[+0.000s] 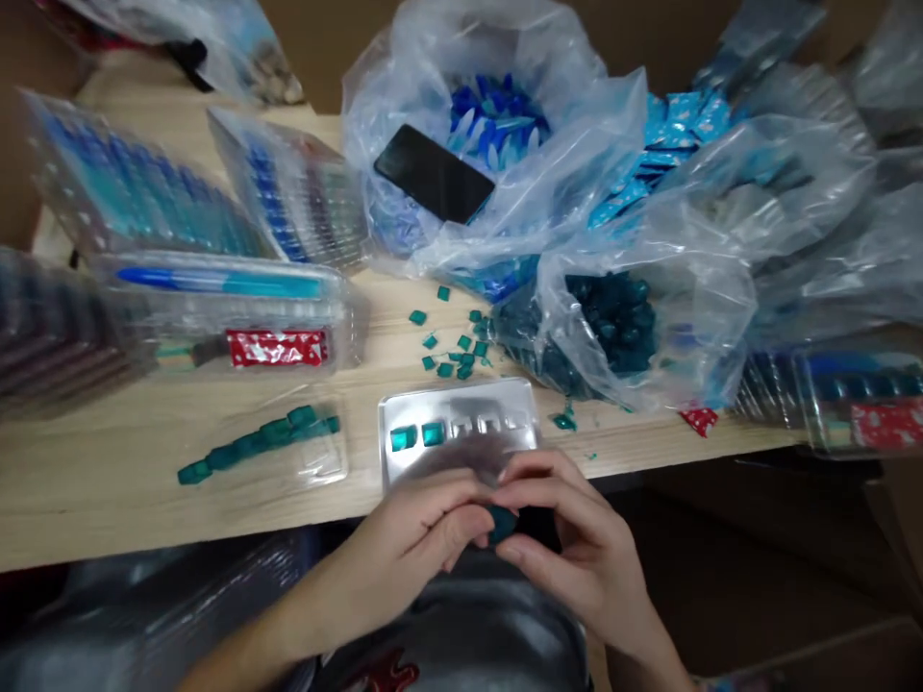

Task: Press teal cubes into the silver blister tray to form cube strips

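Note:
Between my fingertips, just off the table's front edge, is a dark teal piece. My left hand pinches it from the left, thumb against forefinger. From the right, the curled fingers of my right hand close on the same piece; its exact shape is partly covered. Right behind my hands lies a shiny clear plastic tray with a row of square hollows. Two teal squares sit in its left hollows, while the others visible look bare. Loose teal squares are scattered on the wood behind the tray.
A teal strip of joined squares lies on the left. Behind it stand clear packs with blue pens and red packets. Plastic bags of teal and blue pieces fill the back, a black phone on one. More packs stand right.

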{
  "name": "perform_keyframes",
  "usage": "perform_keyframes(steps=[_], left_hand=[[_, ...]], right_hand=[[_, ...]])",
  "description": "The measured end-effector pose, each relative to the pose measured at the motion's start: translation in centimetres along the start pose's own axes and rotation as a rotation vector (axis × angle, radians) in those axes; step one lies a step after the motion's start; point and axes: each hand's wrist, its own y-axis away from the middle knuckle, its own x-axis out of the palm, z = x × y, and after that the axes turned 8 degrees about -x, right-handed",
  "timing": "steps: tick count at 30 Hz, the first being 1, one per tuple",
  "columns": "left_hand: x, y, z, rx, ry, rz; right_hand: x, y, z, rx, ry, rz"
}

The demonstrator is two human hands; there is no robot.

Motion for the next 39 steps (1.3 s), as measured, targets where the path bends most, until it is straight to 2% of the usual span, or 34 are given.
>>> perform_keyframes(steps=[2,4,7,10,13,17,22,28,34,36,39], left_hand=[[-0.1,0.8,1.3,-0.088,0.192,-0.002],[-0.8,1.7,2.3,-0.126,0.380,-0.053],[-2.4,2.8,3.1,-0.086,0.541,-0.129],[-3.9,3.3,3.4,-0.075,0.560,-0.165],[-4.4,3.4,3.1,-0.107,0.570,-0.240],[-4.0,3.2,2.6,-0.140,0.638,-0.363],[-3.9,2.9,2.3,-0.098,0.629,-0.356],[-4.1,2.8,2.4,-0.075,0.626,-0.409],[-4.3,2.7,3.2,-0.012,0.589,-0.352],[-4.4,2.8,3.4,-0.013,0.573,-0.341],[-4.7,3.1,3.9,0.017,0.505,-0.320]], right_hand=[[0.2,0.2,-0.6,0.068,-0.052,-0.027],[0.3,-0.3,-1.2,0.094,0.005,-0.070],[0.3,-1.9,-1.9,-0.020,0.261,-0.015],[0.4,-3.5,-2.2,-0.180,0.541,0.133],[0.6,-4.3,-2.2,-0.236,0.678,0.222],[0.6,-4.5,-1.9,-0.242,0.678,0.249],[0.8,-4.5,-2.0,-0.214,0.656,0.213],[0.9,-4.4,-2.2,-0.226,0.644,0.274],[1.1,-4.1,-2.6,-0.192,0.603,0.185],[1.3,-3.9,-2.3,-0.123,0.492,0.068],[1.2,-3.2,-1.4,0.030,0.196,-0.139]])
